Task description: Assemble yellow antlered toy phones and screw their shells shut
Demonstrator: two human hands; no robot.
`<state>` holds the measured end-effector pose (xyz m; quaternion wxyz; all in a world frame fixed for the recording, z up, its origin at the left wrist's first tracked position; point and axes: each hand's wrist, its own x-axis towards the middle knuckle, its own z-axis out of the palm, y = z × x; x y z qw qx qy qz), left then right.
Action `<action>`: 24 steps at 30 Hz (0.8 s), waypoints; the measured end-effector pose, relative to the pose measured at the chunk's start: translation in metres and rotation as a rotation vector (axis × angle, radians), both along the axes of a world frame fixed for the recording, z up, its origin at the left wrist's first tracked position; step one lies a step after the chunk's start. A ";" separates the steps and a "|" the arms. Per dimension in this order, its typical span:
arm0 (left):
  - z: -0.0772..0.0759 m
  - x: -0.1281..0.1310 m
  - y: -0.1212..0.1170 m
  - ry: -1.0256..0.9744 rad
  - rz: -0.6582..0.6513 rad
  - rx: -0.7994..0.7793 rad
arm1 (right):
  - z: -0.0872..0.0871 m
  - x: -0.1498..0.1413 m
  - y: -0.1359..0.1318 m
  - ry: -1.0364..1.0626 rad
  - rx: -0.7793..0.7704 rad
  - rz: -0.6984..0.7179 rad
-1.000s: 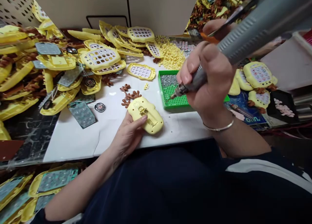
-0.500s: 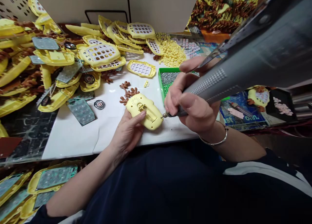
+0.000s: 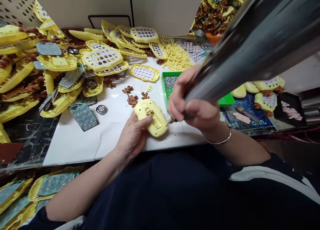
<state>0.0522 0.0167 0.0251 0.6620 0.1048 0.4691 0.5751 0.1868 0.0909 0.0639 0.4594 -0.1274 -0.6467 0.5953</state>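
Note:
My left hand (image 3: 136, 131) grips a yellow toy phone casing (image 3: 156, 123), back side up, its thumb lying at the open battery compartment. Screw holes show near the casing's edges. My right hand (image 3: 193, 105) is wrapped round a large grey electric screwdriver (image 3: 237, 56), which slants up to the right and is blurred. The bit's tip is at the casing's lower right corner, by a screw hole; whether it touches I cannot tell. Brown antler-shaped pieces (image 3: 132, 99) lie just beyond the casing. Behind my right hand is a green tray (image 3: 165, 90) of small screws (image 3: 170, 81).
Yellow casing halves (image 3: 105, 58) with keypad openings are heaped at the back and left. A green circuit board (image 3: 83, 116) and a round speaker (image 3: 101, 109) lie on the white table. Small yellow keys (image 3: 177, 56) are piled behind the tray. A black tray (image 3: 290, 108) holds pink pieces.
The screwdriver's body has swung to a steeper slant. The casing and my left hand have shifted slightly right and nearer to me. Both hands keep their holds.

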 end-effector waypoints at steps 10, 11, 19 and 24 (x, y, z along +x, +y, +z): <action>0.001 -0.001 -0.003 0.015 -0.093 -0.016 | -0.027 -0.003 0.073 0.086 0.168 -0.619; 0.000 -0.001 -0.003 0.016 -0.100 -0.015 | -0.032 -0.003 0.076 0.077 0.157 -0.627; -0.004 -0.002 0.001 -0.014 -0.069 0.012 | -0.043 -0.006 0.081 0.054 0.126 -0.643; -0.004 -0.001 0.001 -0.036 -0.068 0.031 | -0.043 -0.005 0.078 0.109 0.132 -0.611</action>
